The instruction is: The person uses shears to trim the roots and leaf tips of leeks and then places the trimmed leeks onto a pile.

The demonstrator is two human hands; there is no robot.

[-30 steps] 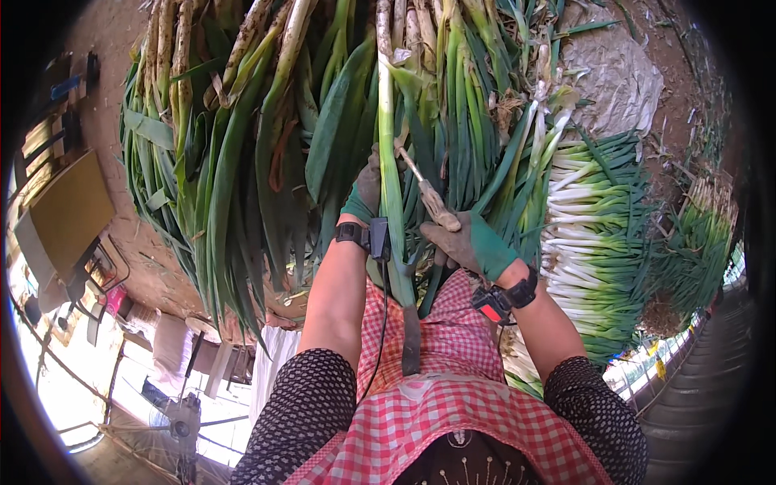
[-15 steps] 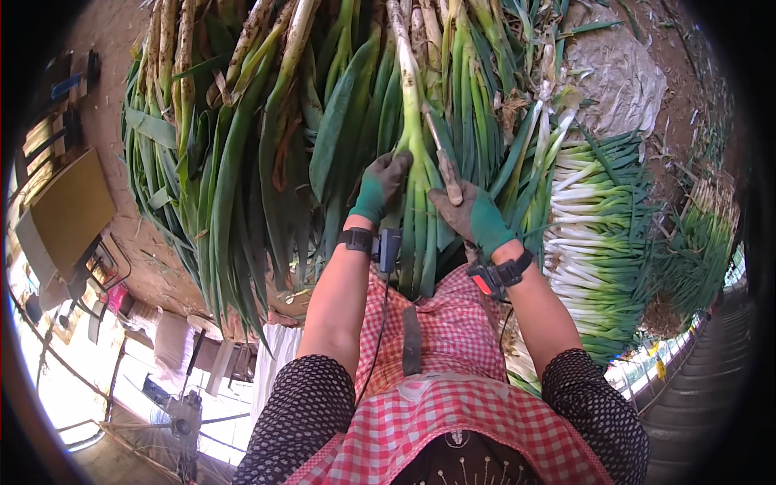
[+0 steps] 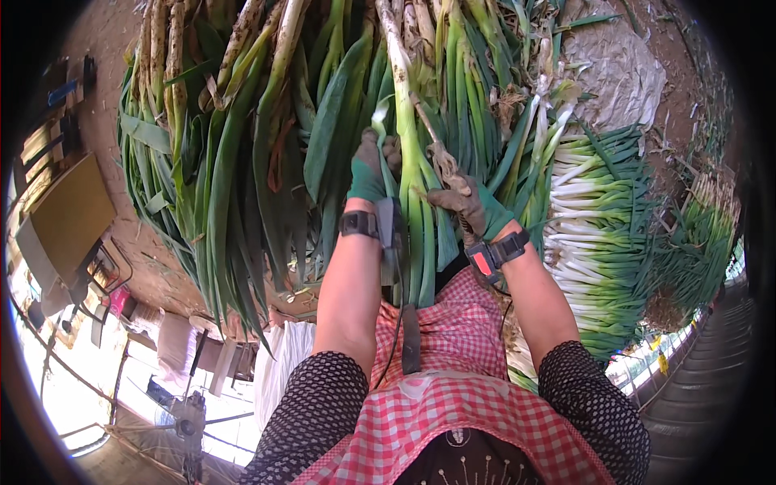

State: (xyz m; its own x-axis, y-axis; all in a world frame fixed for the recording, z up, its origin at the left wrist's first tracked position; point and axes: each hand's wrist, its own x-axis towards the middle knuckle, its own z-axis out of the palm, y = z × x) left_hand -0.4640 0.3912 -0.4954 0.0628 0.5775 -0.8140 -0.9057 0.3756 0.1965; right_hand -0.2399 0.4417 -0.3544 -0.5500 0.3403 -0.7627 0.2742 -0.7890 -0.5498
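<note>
A large green onion lies lengthwise in front of me, its dirty pale stem pointing away and its green leaves spreading toward my apron. Just left of its stem, my left hand, in a green and grey glove, is closed on a strip of leaf with a pale curled tip, standing partly away from the stem. In my gloved right hand is a thin knife, its narrow blade slanting up beside the stem. One right finger reaches out to the onion's leaves. The knife's handle is partly hidden by the fingers.
Unpeeled green onions are heaped at left and far side. Cleaned green onions lie stacked at right, white ends toward me. Beyond them are a crumpled plastic sheet and another onion bundle. A chair stands at far left.
My left hand has shifted slightly left and away from me, and a leaf strip now stands apart from the stem. My right hand has turned, with a finger extended toward the leaves.
</note>
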